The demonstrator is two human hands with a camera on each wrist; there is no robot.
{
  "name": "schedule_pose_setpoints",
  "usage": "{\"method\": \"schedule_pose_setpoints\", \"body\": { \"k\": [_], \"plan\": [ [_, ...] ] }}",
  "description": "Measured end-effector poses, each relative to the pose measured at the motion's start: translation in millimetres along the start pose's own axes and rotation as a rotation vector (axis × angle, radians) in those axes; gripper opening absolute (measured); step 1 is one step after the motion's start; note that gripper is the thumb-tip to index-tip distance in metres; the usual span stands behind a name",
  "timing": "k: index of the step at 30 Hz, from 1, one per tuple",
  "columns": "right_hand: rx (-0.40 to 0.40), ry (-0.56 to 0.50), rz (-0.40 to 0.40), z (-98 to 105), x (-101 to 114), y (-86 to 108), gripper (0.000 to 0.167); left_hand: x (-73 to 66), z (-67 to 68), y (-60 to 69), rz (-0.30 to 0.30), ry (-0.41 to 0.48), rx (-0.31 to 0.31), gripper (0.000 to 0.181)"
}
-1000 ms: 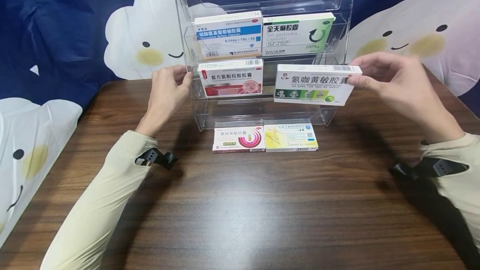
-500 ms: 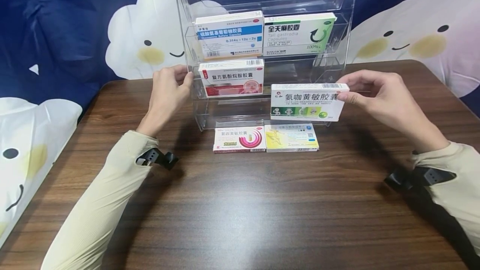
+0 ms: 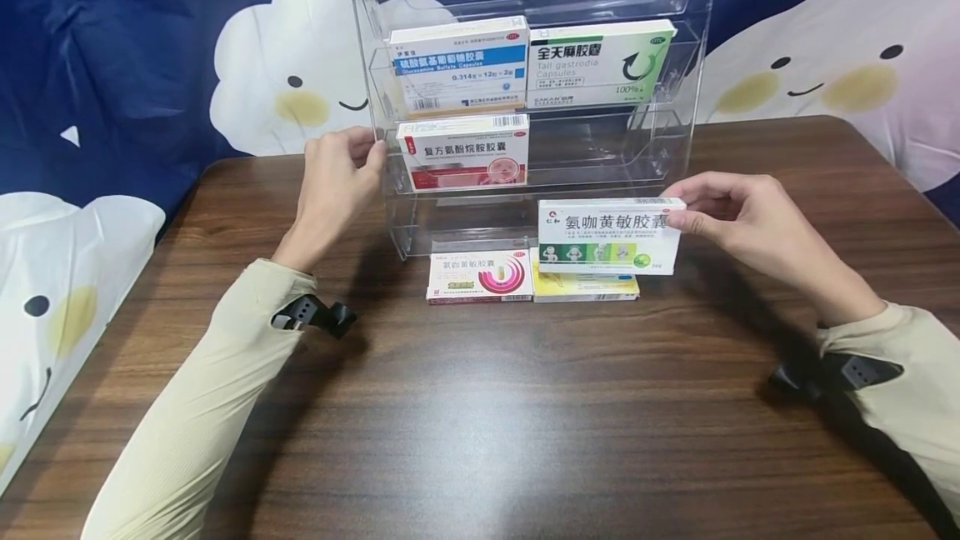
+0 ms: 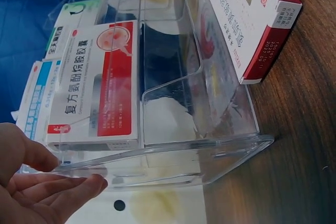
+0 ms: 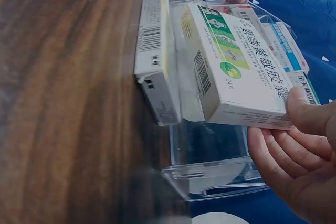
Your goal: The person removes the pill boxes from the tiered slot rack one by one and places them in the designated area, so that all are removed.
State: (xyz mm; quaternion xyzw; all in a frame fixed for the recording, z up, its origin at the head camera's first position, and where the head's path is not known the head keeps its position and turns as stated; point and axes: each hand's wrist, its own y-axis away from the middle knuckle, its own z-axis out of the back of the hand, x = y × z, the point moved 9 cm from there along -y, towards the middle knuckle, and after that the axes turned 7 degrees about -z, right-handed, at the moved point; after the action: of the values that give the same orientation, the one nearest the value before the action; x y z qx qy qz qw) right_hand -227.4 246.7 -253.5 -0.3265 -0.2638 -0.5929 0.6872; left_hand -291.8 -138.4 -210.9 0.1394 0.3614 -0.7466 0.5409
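White medicine box with a green strip (image 3: 607, 237) is held up before the lower right of a clear rack (image 3: 461, 219), one end pinched between the thumb and fingers of a person's right hand (image 3: 757, 219). The left hand (image 3: 337, 186) grips the rack's side edge, thumb and fingers on either side of the panel. Seen from the head, the box partly hides a yellow-and-white box (image 3: 581, 287); whether they touch is hard to tell. Beside that, a pink-ringed box (image 3: 480, 276) lies at the rack's foot.
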Motion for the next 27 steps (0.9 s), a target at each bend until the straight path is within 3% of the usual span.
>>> {"method": "schedule_pose_setpoints", "body": {
  "k": [8, 15, 20, 27],
  "plan": [
    [0.094, -0.03, -0.059, -18, -12, 9.0, 0.025, 1.6, -0.3, 0.1, -0.011, -0.007, -0.013, 0.029],
    [0.164, -0.126, -0.104, -30, -20, 16.7, 0.022, 2.4, -0.3, -0.3, 0.006, 0.008, -0.004, 0.029],
    [0.222, -0.187, -0.086, -37, -23, 21.0, 0.02, 3.5, 0.1, -0.2, 0.01, 0.018, -0.009, 0.029],
    [0.254, -0.121, 0.011, -41, -21, 33.0, 0.018, 6.1, 1.1, -1.0, 0.02, 0.043, -0.022, 0.029]
  ]
}}
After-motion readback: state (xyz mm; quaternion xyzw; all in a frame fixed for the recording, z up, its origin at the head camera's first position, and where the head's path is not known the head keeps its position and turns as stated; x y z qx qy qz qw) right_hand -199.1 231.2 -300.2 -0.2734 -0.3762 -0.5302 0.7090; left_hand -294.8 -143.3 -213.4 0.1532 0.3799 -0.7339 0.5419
